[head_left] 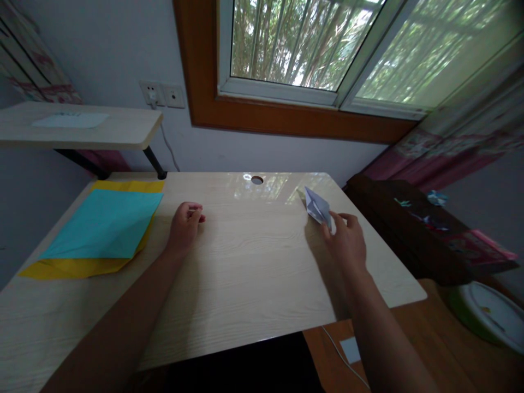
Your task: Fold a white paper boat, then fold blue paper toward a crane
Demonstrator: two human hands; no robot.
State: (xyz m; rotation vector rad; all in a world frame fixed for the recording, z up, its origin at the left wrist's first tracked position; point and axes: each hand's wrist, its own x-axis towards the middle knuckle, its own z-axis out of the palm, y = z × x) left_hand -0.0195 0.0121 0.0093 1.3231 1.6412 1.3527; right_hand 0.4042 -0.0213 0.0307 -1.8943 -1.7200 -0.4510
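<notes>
In the head view, the right hand (347, 240) has its grip closed on a folded white paper (316, 206), thumb and fingers pinching its near end, close to the counter's far right corner; whether the paper touches the counter (254, 262) I cannot tell. The left hand (186, 225) is by the blue sheet (108, 224), its grip narrow with curled fingers, how tightly shut I cannot tell. That sheet lies on a yellow sheet (82, 268) along the counter's left edge.
</notes>
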